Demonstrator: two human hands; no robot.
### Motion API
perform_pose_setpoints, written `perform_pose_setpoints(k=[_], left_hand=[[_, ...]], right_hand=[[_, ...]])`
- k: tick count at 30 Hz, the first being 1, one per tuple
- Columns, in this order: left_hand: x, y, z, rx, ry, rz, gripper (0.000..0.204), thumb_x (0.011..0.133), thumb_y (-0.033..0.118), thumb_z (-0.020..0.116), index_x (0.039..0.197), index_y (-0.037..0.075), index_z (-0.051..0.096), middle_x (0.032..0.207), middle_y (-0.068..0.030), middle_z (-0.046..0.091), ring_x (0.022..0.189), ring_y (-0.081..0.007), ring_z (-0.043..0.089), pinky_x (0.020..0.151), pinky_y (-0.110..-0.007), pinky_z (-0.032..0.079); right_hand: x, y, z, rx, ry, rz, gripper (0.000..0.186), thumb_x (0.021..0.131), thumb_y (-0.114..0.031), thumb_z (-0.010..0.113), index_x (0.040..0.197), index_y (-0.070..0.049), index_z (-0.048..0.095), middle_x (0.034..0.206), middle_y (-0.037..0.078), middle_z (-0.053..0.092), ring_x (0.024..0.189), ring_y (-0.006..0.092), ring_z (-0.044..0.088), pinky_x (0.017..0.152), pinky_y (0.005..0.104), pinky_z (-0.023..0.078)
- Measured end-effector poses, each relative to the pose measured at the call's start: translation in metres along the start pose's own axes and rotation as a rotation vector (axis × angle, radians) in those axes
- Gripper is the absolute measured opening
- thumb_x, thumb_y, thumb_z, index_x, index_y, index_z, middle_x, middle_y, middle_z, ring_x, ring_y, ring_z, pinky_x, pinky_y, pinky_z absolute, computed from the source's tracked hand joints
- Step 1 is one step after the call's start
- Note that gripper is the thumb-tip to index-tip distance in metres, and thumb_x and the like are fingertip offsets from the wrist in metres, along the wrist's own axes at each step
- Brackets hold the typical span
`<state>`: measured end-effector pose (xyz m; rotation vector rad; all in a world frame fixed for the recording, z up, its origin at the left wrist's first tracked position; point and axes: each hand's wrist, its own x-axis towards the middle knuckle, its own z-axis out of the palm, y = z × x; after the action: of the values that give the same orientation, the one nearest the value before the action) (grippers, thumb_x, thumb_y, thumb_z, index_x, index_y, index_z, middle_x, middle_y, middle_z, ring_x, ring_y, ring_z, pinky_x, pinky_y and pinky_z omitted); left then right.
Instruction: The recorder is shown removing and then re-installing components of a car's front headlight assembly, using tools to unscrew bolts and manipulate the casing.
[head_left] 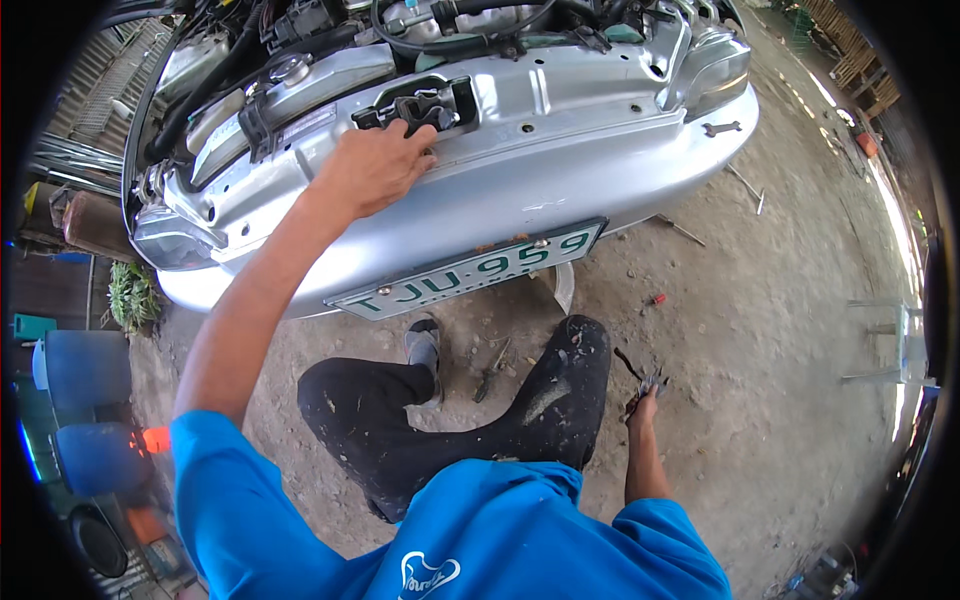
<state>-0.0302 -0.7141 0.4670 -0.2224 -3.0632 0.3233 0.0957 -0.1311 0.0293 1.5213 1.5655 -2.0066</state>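
Observation:
The hood of a silver car is up, and my left hand [375, 165] rests at the top of its front panel [530, 95]. Its fingers bend over the lip of a recess holding the black hood latch [425, 106]; what the fingertips grip is hidden. Low on my right side, by my knee, my right hand [645, 403] is closed on a small bunch of dark and shiny metal tools, too small to tell apart. Below my left hand lies the silver bumper [500, 195] with a white number plate [470, 268].
An open-end wrench [722, 128] lies on the bumper's right end. On the dirt ground are a metal rod [680, 230], a T-shaped tool [747, 190], a small red piece [656, 299] and a dark tool [491, 371] between my legs. Blue drums [88, 370] stand at left, a pale stool [900, 342] at right.

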Motion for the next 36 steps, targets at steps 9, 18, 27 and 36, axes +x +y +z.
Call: perform_pose_setpoints(k=[9, 18, 27, 36], left_hand=[[0.006, -0.013, -0.006, 0.194, -0.004, 0.233, 0.014, 0.093, 0.021, 0.053, 0.100, 0.010, 0.047, 0.089, -0.0120, 0.050, 0.077, -0.0311, 0.061, 0.060, -0.044, 0.047], [0.015, -0.008, 0.022, 0.160, -0.005, -0.050, 0.024, 0.099, 0.028, 0.042, 0.093, 0.006, 0.051, 0.074, -0.0145, 0.060, 0.073, -0.0340, 0.063, 0.065, -0.045, 0.050], [0.009, -0.031, 0.016, 0.003, 0.061, 0.267, 0.023, 0.099, 0.027, 0.040, 0.097, 0.005, 0.049, 0.082, -0.0167, 0.056, 0.078, -0.0359, 0.059, 0.069, -0.044, 0.047], [0.004, -0.005, 0.013, 0.063, 0.086, -0.020, 0.047, 0.098, 0.041, 0.039, 0.079, 0.005, 0.064, 0.074, -0.0166, 0.065, 0.073, -0.0352, 0.064, 0.066, -0.047, 0.052]], right_hand=[[-0.009, 0.110, -0.016, -0.264, 0.173, -0.134, 0.040, 0.087, -0.034, 0.065, 0.100, 0.004, 0.060, 0.083, 0.016, 0.065, 0.068, 0.0279, 0.063, 0.054, 0.0401, 0.048], [-0.051, 0.046, -0.009, -0.784, 0.123, -0.464, 0.030, 0.089, -0.023, 0.060, 0.093, 0.006, 0.067, 0.073, 0.013, 0.068, 0.060, 0.0189, 0.064, 0.060, 0.0316, 0.051], [-0.132, -0.056, 0.088, -0.421, -0.081, -0.710, 0.025, 0.094, -0.016, 0.056, 0.106, 0.005, 0.062, 0.085, 0.008, 0.065, 0.075, 0.0123, 0.063, 0.065, 0.0261, 0.050], [-0.169, -0.055, 0.154, -0.700, -0.141, -1.179, 0.015, 0.087, -0.010, 0.060, 0.100, -0.003, 0.063, 0.095, 0.014, 0.062, 0.094, 0.0311, 0.058, 0.084, 0.0366, 0.045]])
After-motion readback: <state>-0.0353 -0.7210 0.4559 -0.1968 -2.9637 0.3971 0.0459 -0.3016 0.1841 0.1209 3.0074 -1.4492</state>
